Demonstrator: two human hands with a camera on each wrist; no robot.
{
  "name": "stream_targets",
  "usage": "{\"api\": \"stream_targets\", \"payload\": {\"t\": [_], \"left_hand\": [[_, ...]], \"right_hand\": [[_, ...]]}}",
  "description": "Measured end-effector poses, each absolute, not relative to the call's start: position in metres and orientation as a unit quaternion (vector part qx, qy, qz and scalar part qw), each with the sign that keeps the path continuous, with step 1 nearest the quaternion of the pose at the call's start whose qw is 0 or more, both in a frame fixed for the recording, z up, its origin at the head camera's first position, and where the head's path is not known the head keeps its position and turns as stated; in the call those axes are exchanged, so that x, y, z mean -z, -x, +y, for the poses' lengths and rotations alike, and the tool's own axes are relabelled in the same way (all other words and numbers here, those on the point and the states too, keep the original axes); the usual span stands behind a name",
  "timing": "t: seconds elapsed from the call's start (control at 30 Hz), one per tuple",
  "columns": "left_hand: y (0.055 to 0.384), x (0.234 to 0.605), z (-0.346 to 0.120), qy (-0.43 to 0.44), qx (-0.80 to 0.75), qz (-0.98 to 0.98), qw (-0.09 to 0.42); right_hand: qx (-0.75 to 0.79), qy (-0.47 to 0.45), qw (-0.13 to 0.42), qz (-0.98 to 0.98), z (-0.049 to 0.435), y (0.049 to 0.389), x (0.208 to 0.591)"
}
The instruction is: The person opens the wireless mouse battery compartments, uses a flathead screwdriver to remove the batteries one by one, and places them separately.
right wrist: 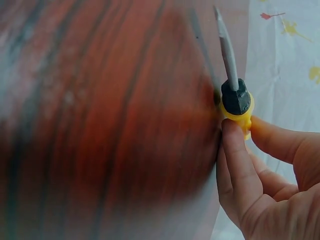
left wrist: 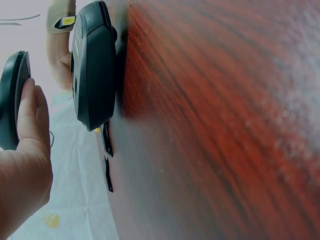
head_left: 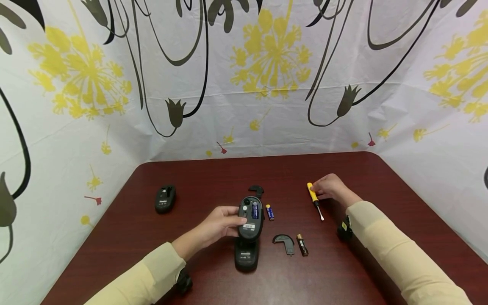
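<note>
My left hand grips a black computer mouse, its underside up and its battery bay uncovered with blue battery showing inside. In the left wrist view that mouse is clear of the table, fingers along its side. Just below it in the head view, another dark mouse lies underside up on the table. My right hand pinches the yellow handle of a screwdriver between thumb and fingers; its metal shaft points toward me. The right wrist view shows the handle low beside the tabletop.
A third mouse lies at the left. A blue battery and a dark cover are near the held mouse. Another curved cover and a black-and-copper battery lie nearer. A patterned cloth hangs behind the table.
</note>
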State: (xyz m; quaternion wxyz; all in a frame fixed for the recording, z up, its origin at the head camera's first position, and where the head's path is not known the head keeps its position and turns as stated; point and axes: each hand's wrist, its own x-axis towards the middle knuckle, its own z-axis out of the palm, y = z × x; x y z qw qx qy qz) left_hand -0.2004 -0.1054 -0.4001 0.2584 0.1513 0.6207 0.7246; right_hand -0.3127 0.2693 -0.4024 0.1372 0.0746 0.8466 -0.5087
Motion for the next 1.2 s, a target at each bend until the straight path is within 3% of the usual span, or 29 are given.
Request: {"api": "stream_targets", "payload": {"t": [0.47, 1.2], "left_hand": [[0.200, 0.401, -0.106, -0.153, -0.724, 0.621, 0.259], [0.200, 0.398, -0.107, -0.153, -0.722, 0.622, 0.261]], "right_hand": [[0.493, -0.051, 0.121, 0.860, 0.269, 0.306, 0.401], [0.540, -0.051, 0.141, 0.828, 0.277, 0.306, 0.387]]}}
